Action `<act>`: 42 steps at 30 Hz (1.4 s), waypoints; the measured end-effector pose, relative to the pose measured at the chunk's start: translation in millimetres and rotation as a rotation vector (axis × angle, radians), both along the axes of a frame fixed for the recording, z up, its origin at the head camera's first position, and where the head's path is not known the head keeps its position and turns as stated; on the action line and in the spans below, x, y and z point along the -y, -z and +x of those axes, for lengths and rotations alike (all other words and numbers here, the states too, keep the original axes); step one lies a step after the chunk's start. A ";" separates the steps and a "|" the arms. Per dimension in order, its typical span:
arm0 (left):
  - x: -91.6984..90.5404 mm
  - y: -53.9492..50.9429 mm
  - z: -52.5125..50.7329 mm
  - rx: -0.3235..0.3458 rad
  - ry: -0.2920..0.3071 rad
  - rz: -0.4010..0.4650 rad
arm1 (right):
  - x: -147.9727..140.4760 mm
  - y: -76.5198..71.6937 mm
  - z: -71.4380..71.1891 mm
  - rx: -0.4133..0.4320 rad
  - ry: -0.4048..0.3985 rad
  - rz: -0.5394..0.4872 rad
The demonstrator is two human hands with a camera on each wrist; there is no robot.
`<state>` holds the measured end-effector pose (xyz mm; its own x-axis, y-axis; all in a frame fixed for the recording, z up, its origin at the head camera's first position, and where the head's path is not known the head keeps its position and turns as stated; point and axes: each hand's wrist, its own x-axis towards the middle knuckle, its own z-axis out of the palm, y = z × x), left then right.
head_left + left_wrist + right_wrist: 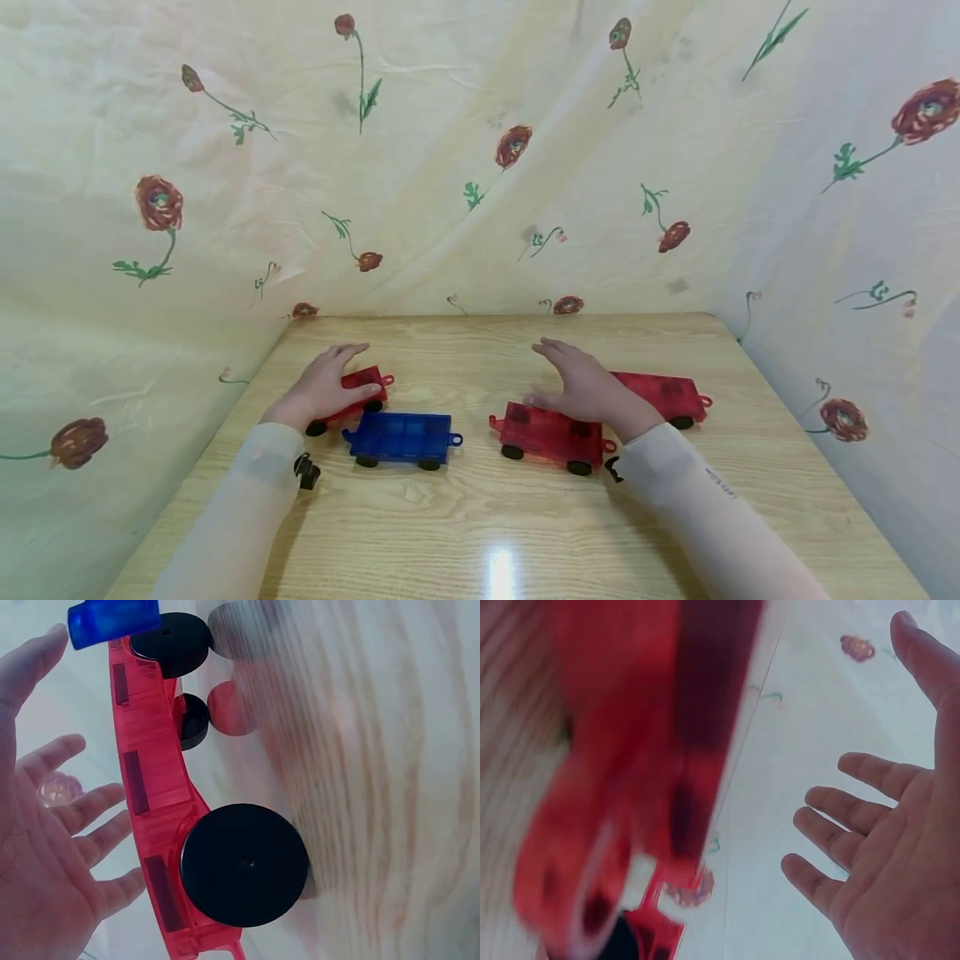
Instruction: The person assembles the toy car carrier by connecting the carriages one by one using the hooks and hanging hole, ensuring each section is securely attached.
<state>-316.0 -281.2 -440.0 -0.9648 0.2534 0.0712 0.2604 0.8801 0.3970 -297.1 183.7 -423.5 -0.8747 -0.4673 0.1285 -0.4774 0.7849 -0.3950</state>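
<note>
My left hand [322, 390] hovers with spread fingers over a red toy wagon [365, 379], hiding part of it. In the left wrist view those fingers look apart from the red wagon's body. Just right of it stands a blue toy wagon [401, 437] with a hook at one end and a ring at the other. My right hand [588, 385] is held above and between two more red wagons, a nearer one [547, 435] and a farther one [660, 395] partly hidden by the hand. The right wrist view shows its fingers straight and holding nothing.
All the wagons stand on black wheels on a light wooden table [465, 525]. A flower-printed cloth [435, 167] hangs behind and along both sides. Small black pieces [307, 472] show beside each wrist. Light reflects off the table's near part.
</note>
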 end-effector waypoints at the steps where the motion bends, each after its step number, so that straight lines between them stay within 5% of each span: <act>1: 0.3 0.8 0.1 0.002 -0.002 0.003 | 3.5 0.4 1.0 0.005 -0.003 0.001; 19: -2.5 7.3 4.9 0.082 -0.038 0.103 | 63.9 -5.5 23.8 0.040 -0.152 0.056; 42: 1.2 13.9 8.9 0.118 -0.005 0.163 | 124.9 11.8 39.0 0.106 -0.286 0.034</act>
<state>-307.1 -282.3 -453.9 -0.9701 0.2427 -0.0031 0.1990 0.8026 0.5623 -258.1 58.9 -435.3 -0.7148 -0.6989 0.0236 -0.6382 0.6382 -0.4305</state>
